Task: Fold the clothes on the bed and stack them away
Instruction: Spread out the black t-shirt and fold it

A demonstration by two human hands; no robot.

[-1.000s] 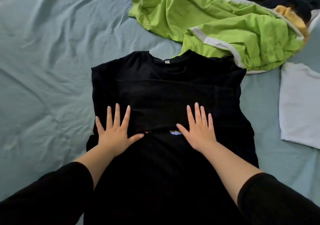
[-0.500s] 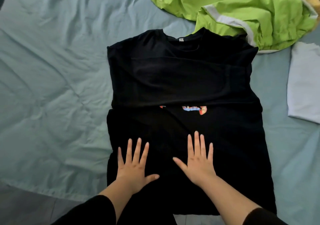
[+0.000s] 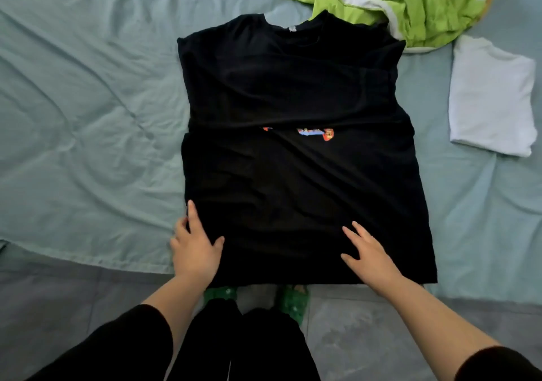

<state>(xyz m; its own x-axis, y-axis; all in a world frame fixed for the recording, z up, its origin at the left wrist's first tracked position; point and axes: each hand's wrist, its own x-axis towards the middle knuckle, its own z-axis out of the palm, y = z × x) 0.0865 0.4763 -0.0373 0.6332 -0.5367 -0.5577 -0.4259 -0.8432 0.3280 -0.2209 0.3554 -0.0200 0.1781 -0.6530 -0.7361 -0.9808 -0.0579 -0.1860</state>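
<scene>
A black t-shirt (image 3: 293,93) lies flat on the pale blue bed (image 3: 88,116), collar at the far end. Both sleeves are folded in across its chest, and a strip of coloured print shows below them. My left hand (image 3: 195,248) rests on the shirt's near left corner, with its fingers at the side edge. My right hand (image 3: 368,253) lies flat with straight fingers on the hem, right of the middle. A folded white garment (image 3: 492,96) sits on the bed to the right.
A crumpled lime-green garment (image 3: 396,2) with white trim lies at the back right, touching the black shirt's shoulder. The bed's near edge runs just under my hands. Below it are grey floor tiles (image 3: 366,330), my legs and green slippers (image 3: 293,301).
Both hands have slid down the shirt from the folded sleeves to the hem and spread apart. The left one has reached the left edge. The view has pulled back and now shows the floor.
</scene>
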